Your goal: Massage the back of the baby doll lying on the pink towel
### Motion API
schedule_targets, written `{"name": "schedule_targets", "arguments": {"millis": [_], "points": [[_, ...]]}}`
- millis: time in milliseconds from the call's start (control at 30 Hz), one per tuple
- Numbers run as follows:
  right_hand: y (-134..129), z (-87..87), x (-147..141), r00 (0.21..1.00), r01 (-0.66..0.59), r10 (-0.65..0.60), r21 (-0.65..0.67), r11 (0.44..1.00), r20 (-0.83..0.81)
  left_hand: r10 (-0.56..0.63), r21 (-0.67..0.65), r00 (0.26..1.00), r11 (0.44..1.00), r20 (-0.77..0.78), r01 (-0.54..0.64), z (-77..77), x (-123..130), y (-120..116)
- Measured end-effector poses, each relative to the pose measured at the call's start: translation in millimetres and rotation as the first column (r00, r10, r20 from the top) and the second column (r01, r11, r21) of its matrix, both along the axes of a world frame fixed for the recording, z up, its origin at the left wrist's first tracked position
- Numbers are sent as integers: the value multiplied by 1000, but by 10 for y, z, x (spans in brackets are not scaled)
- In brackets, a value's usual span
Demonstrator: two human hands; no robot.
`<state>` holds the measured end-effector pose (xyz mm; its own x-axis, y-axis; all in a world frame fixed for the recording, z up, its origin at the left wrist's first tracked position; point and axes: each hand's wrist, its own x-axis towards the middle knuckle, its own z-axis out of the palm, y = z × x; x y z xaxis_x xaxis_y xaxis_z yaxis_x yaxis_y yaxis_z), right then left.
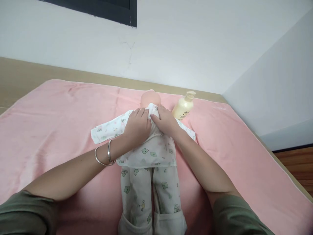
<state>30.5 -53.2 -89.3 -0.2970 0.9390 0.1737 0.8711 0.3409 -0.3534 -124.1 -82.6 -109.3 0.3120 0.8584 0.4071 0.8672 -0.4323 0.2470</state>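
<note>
A baby doll lies on its back, its bald head [149, 98] at the far end. It wears a white printed baby shirt [157, 151] and matching long pants [139, 195] with green animal faces. My left hand [139, 125] has its fingers bent over the shirt's chest, just below the neck. On the other side of the collar, my right hand [166, 121] grips the cloth, thumb pointing inward. Both fingertips are partly hidden. The shirt's sleeves [111, 128] spread out to either side.
A pale yellow pump bottle [183, 107] stands beside the doll's head on the right. Under everything is a pink blanket [68, 130] over a wooden surface [22, 73]. A white wall [171, 49] rises behind, with a dark frame [114, 13] at its upper left.
</note>
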Motion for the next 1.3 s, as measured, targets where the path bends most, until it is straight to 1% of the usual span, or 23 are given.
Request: {"name": "schedule_targets", "arguments": {"millis": [67, 133, 200, 300, 367, 400, 467, 600, 667, 833, 933, 1033, 1167, 1300], "points": [[87, -5, 58, 1000, 22, -23, -54, 998, -4, -15, 56, 1000, 998, 8, 15, -34, 29, -69], [103, 2, 82, 1000, 3, -1, -69, 998, 29, -6, 47, 999, 999, 35, 4, -37, 38, -74], [47, 20, 61, 995, -35, 38, -30, 999, 88, 37, -24, 997, 999, 69, -36, -8, 22, -11], [-111, 48, -29, 978, -102, 90, 55, 993, 190, 126, -202, 983, 974, 132, -98, 50, -28, 149], [-203, 54, -88, 967, -126, 98, 107, 986, 236, 152, -279, 973, 955, 174, -100, 63, -61, 238], [-229, 53, -106, 965, -131, 97, 126, 983, 243, 150, -288, 970, 953, 189, -92, 57, -73, 267], [-231, 48, -113, 973, -123, 93, 133, 983, 214, 139, -262, 969, 961, 203, -83, 27, -85, 289], [-92, 40, -37, 996, -56, 53, 38, 998, 72, 129, -216, 970, 973, 207, -83, -40, -80, 262], [-32, 39, -1, 999, -24, 24, 2, 1000, 38, 129, -205, 971, 975, 200, -87, -49, -74, 248], [-25, 40, 6, 998, 30, -29, -3, 1000, 56, 129, -199, 976, 975, 173, -94, -31, -65, 228], [-26, 46, 17, 996, 74, -70, -56, 996, 62, 128, -187, 976, 978, 179, -94, -34, -56, 200], [3, 41, 52, 997, 78, -75, -95, 992, 38, 124, -167, 973, 982, 196, -91, -51, -46, 170], [36, 7, 76, 998, 61, -60, -73, 995, 13, 125, -159, 968, 983, 219, -91, -64, -42, 151], [50, -36, 66, 999, 50, -49, -29, 998, 23, 113, -164, 968, 984, 223, -77, -54, -44, 140]]}}
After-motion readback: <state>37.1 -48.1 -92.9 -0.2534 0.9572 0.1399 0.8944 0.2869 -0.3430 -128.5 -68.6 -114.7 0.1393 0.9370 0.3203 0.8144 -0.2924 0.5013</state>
